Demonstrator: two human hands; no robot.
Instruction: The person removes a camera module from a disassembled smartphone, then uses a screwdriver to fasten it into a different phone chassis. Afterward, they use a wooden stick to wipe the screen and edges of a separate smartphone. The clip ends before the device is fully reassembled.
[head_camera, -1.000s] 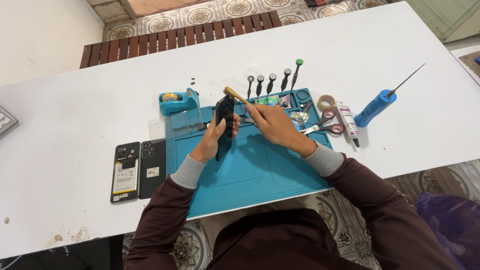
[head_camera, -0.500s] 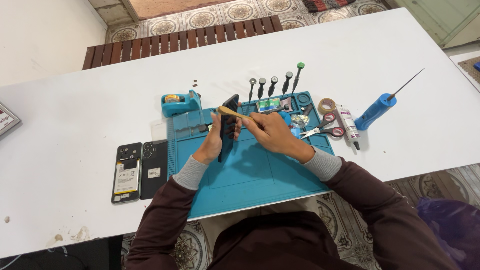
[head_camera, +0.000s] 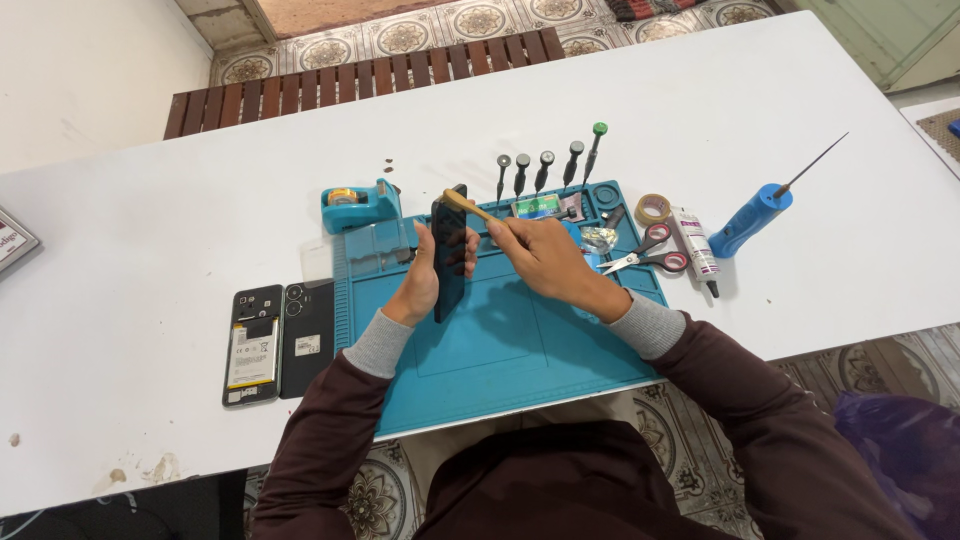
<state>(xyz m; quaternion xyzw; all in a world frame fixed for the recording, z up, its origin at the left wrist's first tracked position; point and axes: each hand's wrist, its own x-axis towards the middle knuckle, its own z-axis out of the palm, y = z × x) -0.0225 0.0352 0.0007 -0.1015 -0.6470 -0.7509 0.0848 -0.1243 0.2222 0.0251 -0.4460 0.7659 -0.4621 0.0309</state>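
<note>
While the left hand (head_camera: 425, 285) clasps a dark phone (head_camera: 449, 250) upright, the right hand (head_camera: 540, 255) pinches a tan brush (head_camera: 468, 206) against it.

Your left hand (head_camera: 425, 280) holds a dark phone (head_camera: 449, 250) on edge over the mat; its screen is black. Left of the mat, an opened phone (head_camera: 252, 345) shows a pale battery label; the back cover (head_camera: 308, 337) beside it bears a small white sticker. A white labelled tube (head_camera: 692, 244) lies off the mat's right edge.

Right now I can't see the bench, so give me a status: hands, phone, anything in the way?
Left hand holds phone upright. Right hand holds brush at its top edge. Nothing in the way.
</note>
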